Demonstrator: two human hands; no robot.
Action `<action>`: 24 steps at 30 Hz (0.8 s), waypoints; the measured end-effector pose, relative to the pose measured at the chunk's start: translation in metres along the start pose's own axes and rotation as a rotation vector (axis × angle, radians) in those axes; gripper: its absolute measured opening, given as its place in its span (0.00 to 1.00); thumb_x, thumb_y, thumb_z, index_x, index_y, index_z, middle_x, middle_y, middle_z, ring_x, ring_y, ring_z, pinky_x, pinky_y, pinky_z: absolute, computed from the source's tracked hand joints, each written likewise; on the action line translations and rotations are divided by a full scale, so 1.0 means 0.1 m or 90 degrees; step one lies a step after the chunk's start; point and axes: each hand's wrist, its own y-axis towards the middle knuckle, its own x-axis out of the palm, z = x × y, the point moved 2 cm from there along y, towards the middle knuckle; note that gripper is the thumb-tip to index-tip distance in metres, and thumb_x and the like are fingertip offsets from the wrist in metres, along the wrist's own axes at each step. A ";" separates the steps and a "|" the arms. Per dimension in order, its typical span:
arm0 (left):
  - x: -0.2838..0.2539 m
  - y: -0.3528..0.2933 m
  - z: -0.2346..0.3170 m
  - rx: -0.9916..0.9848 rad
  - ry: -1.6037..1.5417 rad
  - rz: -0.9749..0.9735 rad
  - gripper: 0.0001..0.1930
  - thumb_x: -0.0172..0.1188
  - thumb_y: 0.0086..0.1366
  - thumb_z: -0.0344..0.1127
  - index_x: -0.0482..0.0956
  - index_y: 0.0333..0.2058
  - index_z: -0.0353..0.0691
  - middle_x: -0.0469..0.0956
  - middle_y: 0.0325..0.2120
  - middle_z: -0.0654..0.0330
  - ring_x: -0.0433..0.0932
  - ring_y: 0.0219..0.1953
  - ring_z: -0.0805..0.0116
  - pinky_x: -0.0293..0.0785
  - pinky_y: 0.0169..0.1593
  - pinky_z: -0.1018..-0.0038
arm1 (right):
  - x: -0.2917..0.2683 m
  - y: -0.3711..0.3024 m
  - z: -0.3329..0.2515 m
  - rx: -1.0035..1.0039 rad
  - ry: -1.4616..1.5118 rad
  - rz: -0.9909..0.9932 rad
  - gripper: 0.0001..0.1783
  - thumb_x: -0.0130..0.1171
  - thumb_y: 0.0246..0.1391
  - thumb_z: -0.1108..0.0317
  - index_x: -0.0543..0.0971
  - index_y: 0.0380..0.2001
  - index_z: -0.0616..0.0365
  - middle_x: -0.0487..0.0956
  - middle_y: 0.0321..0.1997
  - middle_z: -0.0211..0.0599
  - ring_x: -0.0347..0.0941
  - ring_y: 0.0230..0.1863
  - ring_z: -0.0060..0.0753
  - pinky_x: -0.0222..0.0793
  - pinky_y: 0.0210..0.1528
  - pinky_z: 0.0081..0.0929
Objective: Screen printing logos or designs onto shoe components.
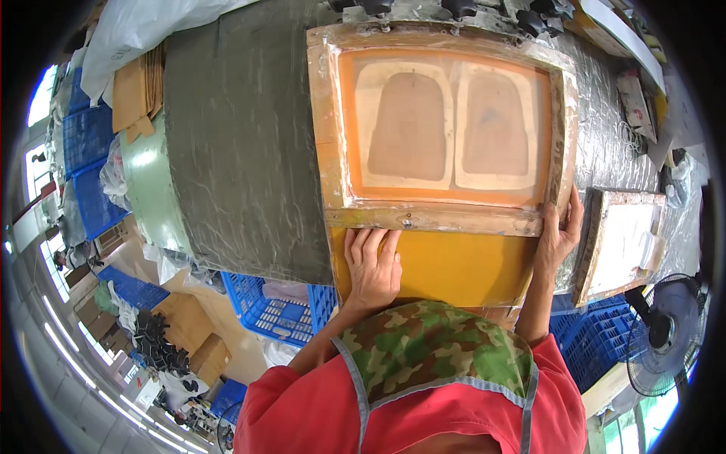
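A wooden screen printing frame [435, 220] with orange-edged mesh lies before me on the bench. Two pale rounded outlines with brownish centres show through its mesh [491, 125]. My left hand [373, 265] is at the frame's near bar, its bent fingers up against the lower edge and the fingertips partly hidden there. At the near right corner my right hand [558, 236] grips the frame, thumb on the near bar and fingers along the right side. Below the near bar a flat yellow board [454, 266] shows, reaching toward my camouflage apron.
A dark grey sheet [242, 144] covers the bench to the left. A smaller white-meshed frame [616, 246] lies right, above a black fan [662, 333]. Blue crates [276, 310] stand below the bench. Black knobs [457, 7] line the far edge.
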 end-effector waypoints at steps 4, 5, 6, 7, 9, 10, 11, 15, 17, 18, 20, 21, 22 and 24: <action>0.04 -0.01 0.00 -0.007 0.005 -0.001 0.28 0.57 0.57 0.31 0.71 0.59 0.37 0.64 0.57 0.53 0.58 0.63 0.50 0.46 0.67 0.46 | -0.03 -0.01 0.00 -0.006 0.003 0.028 0.26 0.57 0.55 0.78 0.72 0.59 0.62 0.73 0.53 0.35 0.68 0.52 0.27 0.64 0.57 0.26; 0.07 -0.01 -0.01 0.000 -0.005 -0.004 0.28 0.57 0.57 0.31 0.70 0.59 0.37 0.64 0.57 0.53 0.58 0.63 0.50 0.46 0.68 0.46 | -0.03 -0.01 0.02 0.001 0.011 0.029 0.26 0.57 0.55 0.79 0.72 0.59 0.62 0.73 0.53 0.35 0.68 0.52 0.27 0.64 0.57 0.27; 0.06 -0.02 -0.01 0.010 -0.013 -0.005 0.28 0.57 0.57 0.31 0.70 0.59 0.37 0.64 0.57 0.53 0.58 0.63 0.50 0.46 0.68 0.46 | -0.04 -0.01 -0.01 0.007 0.022 0.034 0.26 0.56 0.55 0.79 0.72 0.59 0.62 0.73 0.53 0.35 0.68 0.52 0.27 0.64 0.58 0.27; 0.05 -0.02 -0.01 0.020 -0.008 -0.004 0.28 0.57 0.57 0.32 0.69 0.59 0.35 0.64 0.57 0.51 0.60 0.62 0.48 0.46 0.67 0.44 | -0.04 -0.01 -0.06 0.014 0.019 0.031 0.26 0.55 0.55 0.79 0.71 0.59 0.64 0.73 0.55 0.36 0.69 0.53 0.28 0.65 0.57 0.26; 0.05 -0.01 0.01 0.017 -0.001 -0.024 0.28 0.58 0.58 0.33 0.69 0.58 0.34 0.64 0.56 0.50 0.60 0.61 0.47 0.46 0.67 0.43 | -0.01 -0.02 -0.12 0.062 0.107 0.040 0.27 0.54 0.56 0.80 0.69 0.61 0.65 0.73 0.56 0.40 0.71 0.54 0.29 0.68 0.55 0.25; 0.06 0.01 0.02 0.016 -0.002 -0.049 0.28 0.58 0.58 0.35 0.69 0.58 0.33 0.65 0.56 0.49 0.61 0.61 0.45 0.46 0.67 0.41 | -0.02 -0.03 -0.13 0.075 0.135 0.040 0.28 0.54 0.56 0.80 0.68 0.61 0.65 0.74 0.57 0.41 0.71 0.54 0.29 0.69 0.54 0.25; 0.05 0.02 0.03 0.014 0.033 -0.082 0.28 0.58 0.59 0.39 0.69 0.57 0.31 0.65 0.55 0.46 0.61 0.60 0.43 0.46 0.66 0.39 | -0.01 -0.03 -0.15 0.071 0.137 0.042 0.28 0.54 0.56 0.80 0.68 0.61 0.65 0.74 0.57 0.41 0.71 0.54 0.29 0.69 0.54 0.25; 0.04 0.17 0.08 -0.026 0.038 -0.129 0.30 0.58 0.60 0.43 0.67 0.57 0.29 0.63 0.55 0.36 0.59 0.60 0.35 0.42 0.64 0.36 | -0.03 -0.01 -0.23 0.084 0.105 0.029 0.28 0.55 0.57 0.76 0.68 0.62 0.66 0.73 0.58 0.43 0.70 0.56 0.31 0.67 0.57 0.27; 0.12 0.14 0.04 -0.024 0.031 -0.127 0.28 0.57 0.61 0.43 0.69 0.55 0.30 0.65 0.54 0.37 0.60 0.59 0.36 0.44 0.63 0.36 | -0.04 -0.02 -0.26 0.088 0.096 0.032 0.28 0.56 0.58 0.73 0.67 0.62 0.66 0.72 0.60 0.43 0.70 0.56 0.32 0.65 0.59 0.28; 0.15 0.15 0.04 -0.026 0.021 -0.132 0.26 0.57 0.62 0.44 0.71 0.53 0.31 0.66 0.54 0.38 0.60 0.58 0.36 0.45 0.62 0.37 | -0.06 -0.03 -0.25 0.080 0.099 0.038 0.28 0.56 0.58 0.73 0.67 0.62 0.66 0.72 0.60 0.43 0.70 0.56 0.32 0.65 0.59 0.28; 0.18 0.17 0.04 -0.022 0.026 -0.095 0.22 0.56 0.64 0.44 0.75 0.50 0.33 0.68 0.52 0.40 0.61 0.57 0.37 0.46 0.61 0.37 | -0.07 -0.03 -0.21 0.110 0.124 0.022 0.28 0.56 0.58 0.72 0.67 0.62 0.67 0.73 0.59 0.43 0.70 0.56 0.31 0.65 0.59 0.28; 0.15 0.18 0.05 -0.033 0.018 -0.103 0.22 0.56 0.64 0.43 0.75 0.50 0.33 0.68 0.52 0.41 0.61 0.58 0.38 0.45 0.61 0.37 | -0.07 -0.04 -0.25 0.115 0.106 0.026 0.28 0.56 0.58 0.73 0.68 0.62 0.67 0.73 0.58 0.42 0.70 0.55 0.31 0.66 0.58 0.28; 0.14 0.19 0.06 -0.044 0.011 -0.112 0.21 0.56 0.64 0.43 0.75 0.50 0.34 0.68 0.53 0.41 0.61 0.58 0.38 0.44 0.62 0.38 | -0.07 -0.04 -0.27 0.111 0.106 0.031 0.28 0.56 0.58 0.73 0.68 0.62 0.67 0.73 0.58 0.42 0.70 0.55 0.31 0.66 0.58 0.28; 0.14 0.21 0.08 -0.051 0.008 -0.115 0.21 0.55 0.64 0.42 0.74 0.51 0.35 0.68 0.53 0.42 0.61 0.59 0.39 0.42 0.62 0.38 | -0.07 -0.03 -0.30 0.106 0.100 0.027 0.28 0.52 0.56 0.80 0.68 0.62 0.66 0.72 0.57 0.37 0.71 0.53 0.27 0.68 0.54 0.25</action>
